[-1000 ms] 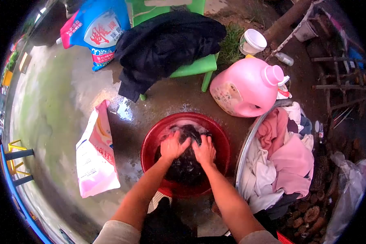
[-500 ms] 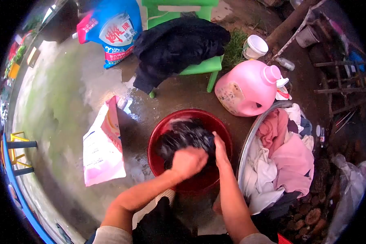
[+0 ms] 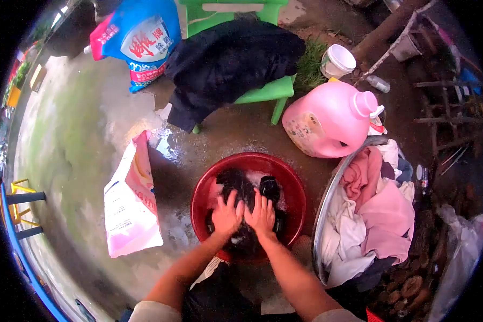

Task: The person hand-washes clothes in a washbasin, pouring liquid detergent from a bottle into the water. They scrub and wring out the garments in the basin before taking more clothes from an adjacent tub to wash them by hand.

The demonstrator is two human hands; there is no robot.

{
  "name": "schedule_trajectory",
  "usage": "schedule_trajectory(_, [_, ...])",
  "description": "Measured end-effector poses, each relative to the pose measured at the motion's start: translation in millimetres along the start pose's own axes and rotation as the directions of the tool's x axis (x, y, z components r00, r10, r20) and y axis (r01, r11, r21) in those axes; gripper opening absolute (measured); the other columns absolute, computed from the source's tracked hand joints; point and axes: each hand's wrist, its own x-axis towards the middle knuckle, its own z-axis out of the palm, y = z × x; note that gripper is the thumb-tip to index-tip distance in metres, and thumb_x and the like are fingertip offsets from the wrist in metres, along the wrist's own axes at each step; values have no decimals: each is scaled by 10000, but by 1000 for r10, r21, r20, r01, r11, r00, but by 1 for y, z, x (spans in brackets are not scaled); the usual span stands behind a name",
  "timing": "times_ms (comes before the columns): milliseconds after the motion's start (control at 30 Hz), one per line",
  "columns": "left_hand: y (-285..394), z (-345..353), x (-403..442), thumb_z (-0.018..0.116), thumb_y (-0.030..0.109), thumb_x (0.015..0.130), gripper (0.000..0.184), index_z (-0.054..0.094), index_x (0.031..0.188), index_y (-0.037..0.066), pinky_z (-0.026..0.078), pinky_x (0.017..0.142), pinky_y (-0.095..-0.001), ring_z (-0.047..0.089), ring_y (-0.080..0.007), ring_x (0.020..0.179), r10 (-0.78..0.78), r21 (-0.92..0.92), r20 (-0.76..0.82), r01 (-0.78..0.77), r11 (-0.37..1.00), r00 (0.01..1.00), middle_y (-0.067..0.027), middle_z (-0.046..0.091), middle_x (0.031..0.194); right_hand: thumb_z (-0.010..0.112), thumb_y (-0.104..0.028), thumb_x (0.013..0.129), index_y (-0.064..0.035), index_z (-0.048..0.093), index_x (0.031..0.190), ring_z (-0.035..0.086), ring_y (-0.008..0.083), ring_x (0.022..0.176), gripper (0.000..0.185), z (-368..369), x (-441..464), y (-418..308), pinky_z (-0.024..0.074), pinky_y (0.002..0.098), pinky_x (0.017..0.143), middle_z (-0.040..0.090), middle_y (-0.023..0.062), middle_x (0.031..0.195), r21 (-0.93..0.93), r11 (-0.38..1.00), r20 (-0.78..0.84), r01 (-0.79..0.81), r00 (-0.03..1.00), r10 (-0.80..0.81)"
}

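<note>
Seen from the head camera, a person's left hand (image 3: 228,219) and right hand (image 3: 261,217) rest side by side, palms down and fingers spread, on soaked black cloth (image 3: 236,185) inside a red plastic basin (image 3: 296,214), where pale suds (image 3: 254,176) show around the fabric. Neither hand's fingers are curled closed; whether the palms pin a fold beneath cannot be told. Even weight from the heels of both hands, kept well inside the rim, would probably work the cloth best and limit splashing; turning the bundle between presses should reach the hidden layers. Near the basin stand a pink plastic jug (image 3: 327,121) and a metal tub (image 3: 322,214) heaped with pink and white garments (image 3: 386,217); beyond it, a black garment (image 3: 231,61) drapes a green plastic chair (image 3: 268,91)
</note>
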Motion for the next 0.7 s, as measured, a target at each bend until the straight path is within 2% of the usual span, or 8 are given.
schedule_trajectory(67, [4,2,32,596,429,885,378,571,1169,181,535,534,-506,642,-415,708,-130,-9,-68,130,992,989,-235,577,1166,560,-494,869,-82,435,1356,567,401,1041,649,-5,31,0,496,492,853,589,181,1166,42,997,65,-65,996,62])
schedule_trajectory(233, [-7,6,77,582,440,903,332,599,999,123,498,530,-529,647,-392,667,24,-31,-51,-26,999,998,-229,650,778,522,-532,881,-16,583,1165,598,453,1035,593,-40,92,-11,459,525,912,636,261,1117,71,939,399,-337,872,283])
schedule_trajectory(367, [11,-27,98,567,451,906,369,610,1020,102,526,677,-496,659,-402,808,-115,-249,118,142,958,986,-212,675,867,599,-474,852,-17,612,1222,608,275,1137,588,-30,127,24,451,408,968,653,192,1180,327,881,468,-341,868,163])
schedule_trajectory(400, [31,-55,102,561,417,912,350,609,1044,96,521,749,-481,653,-408,879,-166,-267,195,215,939,967,-193,686,921,600,-408,899,-31,638,1195,605,215,1094,481,-37,122,21,452,366,955,664,117,1162,571,749,403,-336,910,100])
schedule_trajectory(433, [49,-75,107,564,400,914,322,618,1018,100,524,723,-482,657,-391,858,-32,-284,140,71,956,990,-174,687,913,590,-359,938,-56,634,1214,580,178,1088,413,-23,118,34,437,333,961,640,70,1193,805,474,385,-357,922,41])
schedule_trajectory(500, [80,-104,101,570,366,917,271,637,965,107,530,670,-482,667,-357,815,230,-297,50,-206,932,972,-134,688,898,556,-429,954,-62,602,1262,573,198,1099,481,-65,92,26,429,339,975,616,72,1231,870,241,422,-431,902,91])
schedule_trajectory(567, [107,-119,82,573,347,913,225,606,876,128,530,543,-425,660,-295,721,491,-89,109,-483,871,865,-81,647,821,506,-535,946,-6,501,1366,419,236,1317,676,-65,75,63,273,375,1126,486,114,1406,874,-6,484,-485,870,99])
schedule_trajectory(700, [114,-113,22,586,324,881,149,575,860,177,509,519,-391,614,-233,656,814,-79,327,-844,530,480,-58,549,787,503,-544,943,-50,394,1437,365,251,1352,707,-118,51,36,237,390,1144,406,143,1461,795,493,280,-353,935,219])
